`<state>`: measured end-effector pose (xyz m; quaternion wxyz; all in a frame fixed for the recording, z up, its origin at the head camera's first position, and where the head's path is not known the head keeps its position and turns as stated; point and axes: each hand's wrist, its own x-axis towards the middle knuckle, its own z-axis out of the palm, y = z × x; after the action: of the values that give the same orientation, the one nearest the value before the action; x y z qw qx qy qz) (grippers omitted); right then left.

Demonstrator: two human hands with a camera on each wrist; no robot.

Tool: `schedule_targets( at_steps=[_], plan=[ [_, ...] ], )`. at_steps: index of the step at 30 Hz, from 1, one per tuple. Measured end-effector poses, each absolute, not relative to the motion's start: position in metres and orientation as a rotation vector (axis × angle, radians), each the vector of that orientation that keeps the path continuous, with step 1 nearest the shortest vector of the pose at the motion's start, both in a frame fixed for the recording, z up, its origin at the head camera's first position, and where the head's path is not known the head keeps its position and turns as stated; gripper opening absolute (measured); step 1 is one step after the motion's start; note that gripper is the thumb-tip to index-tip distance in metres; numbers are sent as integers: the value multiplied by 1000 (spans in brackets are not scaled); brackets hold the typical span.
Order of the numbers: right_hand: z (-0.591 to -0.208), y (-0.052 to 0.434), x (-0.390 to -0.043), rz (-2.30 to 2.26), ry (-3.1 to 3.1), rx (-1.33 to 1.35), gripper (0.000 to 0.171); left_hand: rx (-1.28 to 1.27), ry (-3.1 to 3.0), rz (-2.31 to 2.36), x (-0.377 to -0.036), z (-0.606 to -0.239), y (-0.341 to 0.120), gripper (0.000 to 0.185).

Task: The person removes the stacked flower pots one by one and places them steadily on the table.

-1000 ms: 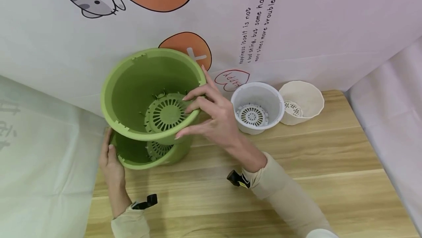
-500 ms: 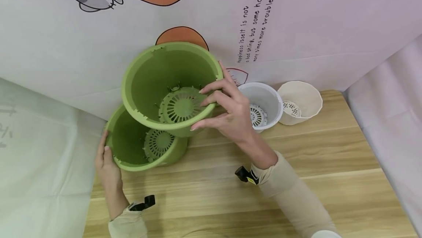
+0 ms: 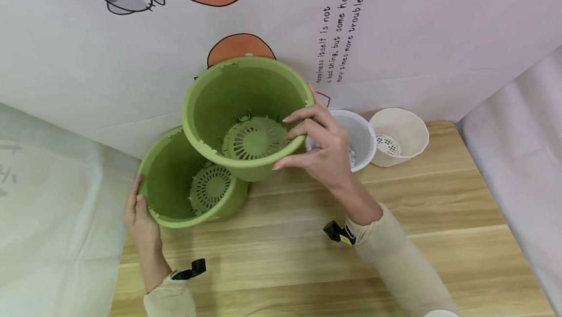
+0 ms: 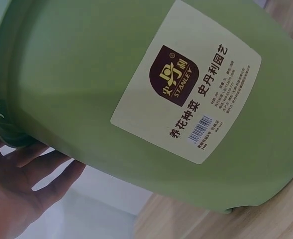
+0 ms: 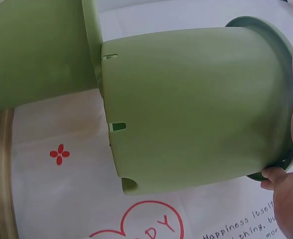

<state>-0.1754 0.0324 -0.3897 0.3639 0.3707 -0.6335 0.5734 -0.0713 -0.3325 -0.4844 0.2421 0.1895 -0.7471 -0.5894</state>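
Two matching green plastic flower pots with slotted bottoms are in the head view. My right hand grips the near right rim of the upper pot, thumb outside and fingertips inside. This pot is tilted, and its base overlaps the right rim of the lower pot. At that lower pot's left rim, my left hand holds on, with fingers against the outer wall under the lip. A printed label shows on the lower pot's side. In the right wrist view, the upper pot's notched base is beside the lower pot's rim.
A small pale grey pot stands to the right, partly hidden by my right hand. Beside it is a cream pot with a holed bottom. The wooden table meets a printed cloth backdrop behind the pots.
My right hand has moved the upper green pot to the right, uncovering more of the lower one. The lower pot and my left hand have shifted slightly left.
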Motion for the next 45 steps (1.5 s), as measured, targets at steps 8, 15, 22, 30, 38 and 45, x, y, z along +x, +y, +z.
schedule_targets(
  at_steps=[8, 15, 22, 30, 38, 45],
  plan=[
    [-396, 40, -175, 1444, -1603, 899, 60, 491, -2036, -1622, -74, -487, -334, 42],
    [-400, 45, -175, 1443, -1585, 875, 60, 465, -2030, -1617, -78, -488, -336, 42],
    [-402, 51, -173, 1434, -1597, 842, 61, 476, -2027, -1628, -80, -487, -337, 42],
    [-406, 56, -171, 1416, -1604, 825, 59, 485, -2025, -1632, -82, -488, -340, 41],
    [-419, 54, -173, 1404, -1617, 818, 59, 483, -2027, -1626, -82, -490, -342, 41],
    [-431, 52, -173, 1442, -1630, 812, 59, 489, -2021, -1631, -80, -490, -341, 41]
  ],
)
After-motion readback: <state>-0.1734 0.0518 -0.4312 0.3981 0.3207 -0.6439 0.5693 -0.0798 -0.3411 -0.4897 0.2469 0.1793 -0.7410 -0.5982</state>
